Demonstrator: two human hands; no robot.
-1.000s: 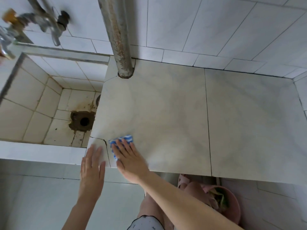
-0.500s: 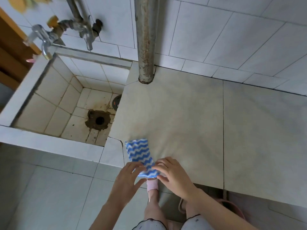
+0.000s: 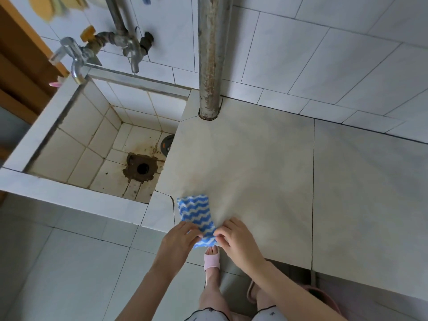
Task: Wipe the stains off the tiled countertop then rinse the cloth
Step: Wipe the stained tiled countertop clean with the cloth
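The blue-striped cloth [image 3: 196,215] is pinched by the left hand [image 3: 179,243] and right hand [image 3: 240,243] at the countertop's [image 3: 266,181] near edge.

Your blue-and-white wavy-striped cloth [image 3: 195,213] lies on the pale tiled countertop [image 3: 266,181] at its front left corner, with the near end overhanging the edge between your left hand [image 3: 179,242] and right hand [image 3: 239,243]. Left of it sits the sunken tiled sink basin [image 3: 69,126] (metal taps [image 3: 133,50] above its back wall), and the rusty vertical pipe [image 3: 212,66] stands behind.
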